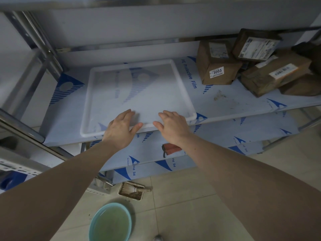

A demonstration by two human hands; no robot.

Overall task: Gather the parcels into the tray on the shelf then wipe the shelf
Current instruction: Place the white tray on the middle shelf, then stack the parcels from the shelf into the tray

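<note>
So the person's got both hands flat on the near edge of the tray [139, 91]; the left hand [119, 129] and right hand [172, 126] lie side by side with fingers straight and spread, not gripping anything, just resting on or pressing the near rim. The tray is a shallow white see-through one, sitting on the shelf [225, 105] toward the left, with nothing in it yet.

The parcels [251, 63] are all piled at the right end of that same shelf, well apart from the tray; brown wrapped boxes with labels, leaning on each other, one marked 3003 nearest the tray.

Looks like this is the very start; the tray is being set or squared up, and no parcel has gone in. Next move probably means lifting a hand off the rim and reaching right for the closest box; the pile looks a bit jumbled, so taking the front one first seems safest.

Wiping comes later; there's a smudge [219, 96] on the shelf between tray and parcels, and a basin [111, 223] of greenish water on the floor below.
</note>
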